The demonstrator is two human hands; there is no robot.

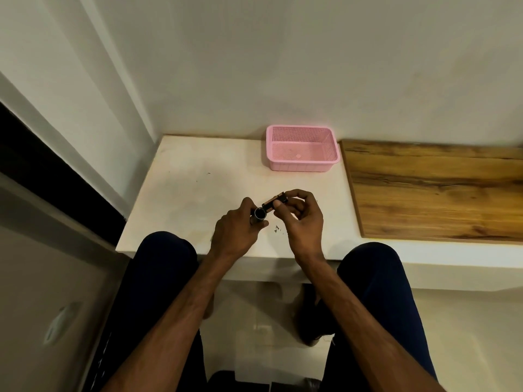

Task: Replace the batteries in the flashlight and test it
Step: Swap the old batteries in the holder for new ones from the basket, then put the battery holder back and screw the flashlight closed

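Left hand (235,230) grips the flashlight tube (259,214), open mouth facing up and right, over the bench (198,179) near the middle of its front edge. Right hand (302,219) pinches the battery cartridge (273,203), its long axis roughly lined up with the tube and its near end at the mouth. The slide is likely the right hand's job.

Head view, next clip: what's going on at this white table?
A seated person is working on a flashlight over the white table. The left hand grips the dark flashlight tube, with its open end facing up. The right hand pinches a brown-and-black battery piece right at that opening. Whether it is going in or coming out cannot be told. A pink basket sits at the back, and a wooden board lies to the right.
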